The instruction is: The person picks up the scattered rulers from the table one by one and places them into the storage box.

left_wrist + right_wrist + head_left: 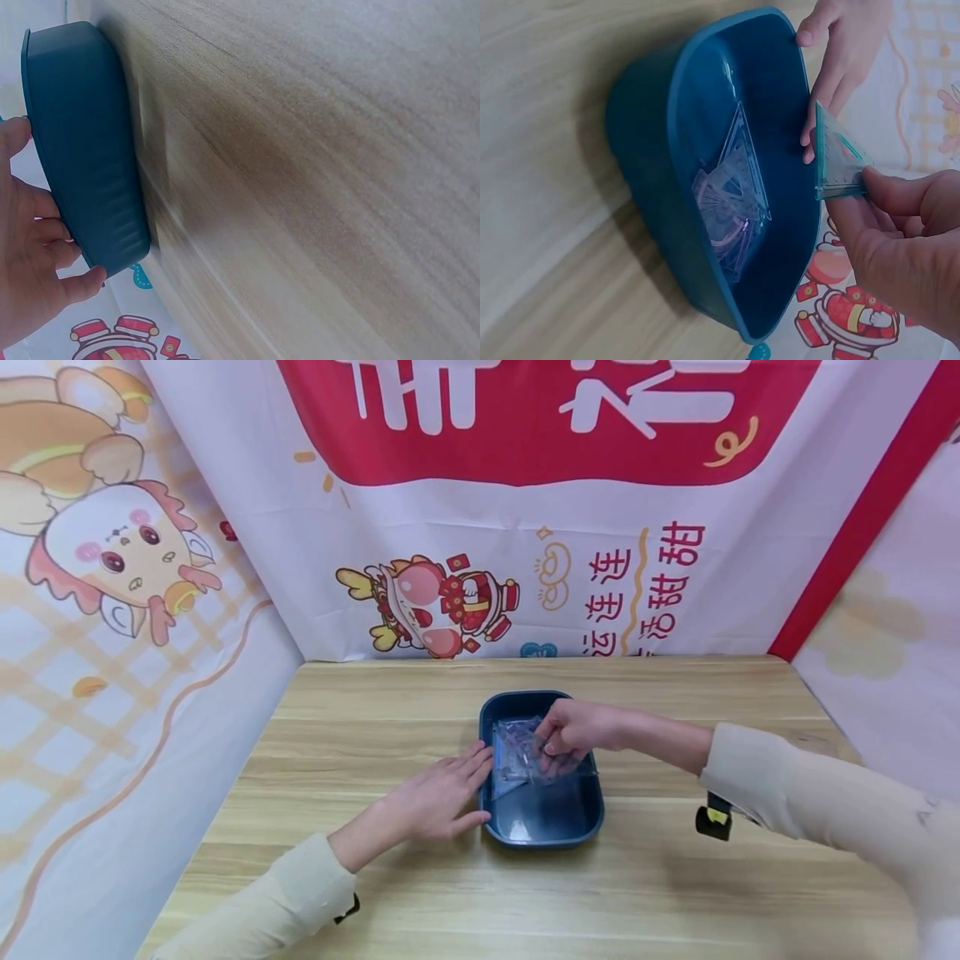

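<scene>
A dark blue plastic bin [542,820] stands on the table. My left hand [444,797] rests its outstretched fingers against the bin's left rim; in the left wrist view the fingertips [88,283] touch its outer wall. Over the bin, my right hand [576,731] pinches a small clear set square [838,159] with a teal tint between thumb and fingers. Below it, inside the bin, lie another clear set square [742,161] and a clear protractor [714,206] with a pinkish arc, overlapping each other toward one end.
The wood-grain table [360,710] meets a printed cloth backdrop [450,543] behind the bin. Similar cloth hangs at the left and right. A black strap mount with a yellow patch [716,817] sits at the right wrist.
</scene>
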The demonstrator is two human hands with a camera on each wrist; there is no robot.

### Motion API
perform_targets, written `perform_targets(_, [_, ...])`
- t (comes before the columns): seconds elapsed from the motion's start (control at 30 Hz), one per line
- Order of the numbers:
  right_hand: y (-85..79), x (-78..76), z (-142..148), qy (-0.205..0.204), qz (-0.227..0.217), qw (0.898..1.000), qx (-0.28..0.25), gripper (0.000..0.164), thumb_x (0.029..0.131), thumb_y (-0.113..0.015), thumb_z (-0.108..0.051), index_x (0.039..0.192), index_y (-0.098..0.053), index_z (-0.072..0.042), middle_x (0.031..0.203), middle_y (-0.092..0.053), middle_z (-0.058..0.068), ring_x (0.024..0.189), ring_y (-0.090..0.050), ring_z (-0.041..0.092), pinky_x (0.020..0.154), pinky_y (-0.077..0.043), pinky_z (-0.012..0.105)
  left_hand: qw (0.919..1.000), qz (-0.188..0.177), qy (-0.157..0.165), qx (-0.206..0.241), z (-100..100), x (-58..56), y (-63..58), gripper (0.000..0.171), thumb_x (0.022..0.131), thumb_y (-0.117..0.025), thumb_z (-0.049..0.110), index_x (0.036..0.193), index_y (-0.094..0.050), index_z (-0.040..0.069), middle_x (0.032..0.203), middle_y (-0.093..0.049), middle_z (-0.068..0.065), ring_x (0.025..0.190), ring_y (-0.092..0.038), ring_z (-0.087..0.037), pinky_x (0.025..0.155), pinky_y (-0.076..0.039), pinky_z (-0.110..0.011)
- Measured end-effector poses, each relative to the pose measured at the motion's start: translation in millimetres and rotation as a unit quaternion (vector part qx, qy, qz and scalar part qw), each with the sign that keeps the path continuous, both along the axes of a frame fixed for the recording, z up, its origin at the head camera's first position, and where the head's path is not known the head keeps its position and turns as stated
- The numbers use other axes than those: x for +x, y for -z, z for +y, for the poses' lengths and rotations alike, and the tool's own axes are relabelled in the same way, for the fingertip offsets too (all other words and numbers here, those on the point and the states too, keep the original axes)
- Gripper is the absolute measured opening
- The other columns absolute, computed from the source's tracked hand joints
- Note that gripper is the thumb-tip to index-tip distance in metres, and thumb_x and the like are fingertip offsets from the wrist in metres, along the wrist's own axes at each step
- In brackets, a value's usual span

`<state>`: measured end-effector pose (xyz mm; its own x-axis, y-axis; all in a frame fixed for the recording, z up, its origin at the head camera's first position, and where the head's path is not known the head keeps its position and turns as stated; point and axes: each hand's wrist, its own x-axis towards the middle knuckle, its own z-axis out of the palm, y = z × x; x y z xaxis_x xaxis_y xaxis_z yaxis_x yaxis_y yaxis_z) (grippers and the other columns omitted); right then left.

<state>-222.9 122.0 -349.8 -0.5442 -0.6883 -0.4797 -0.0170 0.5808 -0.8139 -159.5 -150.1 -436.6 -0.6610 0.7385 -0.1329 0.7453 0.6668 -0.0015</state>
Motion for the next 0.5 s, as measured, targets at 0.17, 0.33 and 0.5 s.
perform_targets(0.17, [-5.1, -5.2, -12, -0.022, 0.006, 0.999, 0.039, 0.024, 0.098, -0.05, 0.007, 0.109, -0.071, 0.005, 0.094, -0.074, 0.014, 0.084, -0.072, 0.02, 0.082, -0.062, 0.038, 1.0, -0.007, -0.004, -0.003, 0, -1.0, -0.5, 0.08, 0.101, -0.04, 0.059, 0.156, -0.028, 0.001, 0.166, -0.021, -0.016, 0.155, -0.017, -0.031, 0.119, -0.034, -0.05])
perform_targets(0.33, [-5.0, -10.8, -21, -0.052, 0.018, 0.995, 0.081, 0.023, 0.097, -0.051, 0.007, 0.103, -0.073, 0.003, 0.091, -0.075, 0.012, 0.082, -0.073, 0.019, 0.081, -0.062, 0.038, 0.9998, -0.014, -0.009, -0.008, 0, -0.3, -0.6, 0.08, 0.102, -0.039, 0.059, 0.157, -0.027, 0.003, 0.167, -0.019, -0.014, 0.155, -0.016, -0.03, 0.12, -0.033, -0.049])
perform_targets(0.5, [-0.7, -15.6, -26, -0.068, 0.017, 0.992, 0.103, 0.02, 0.096, -0.054, 0.006, 0.099, -0.074, 0.001, 0.09, -0.074, 0.012, 0.081, -0.072, 0.019, 0.082, -0.062, 0.037, 0.9998, -0.012, -0.008, -0.011, 0, -0.2, -0.8, 0.08, 0.101, -0.039, 0.06, 0.157, -0.028, 0.003, 0.167, -0.02, -0.014, 0.155, -0.017, -0.03, 0.12, -0.033, -0.049])
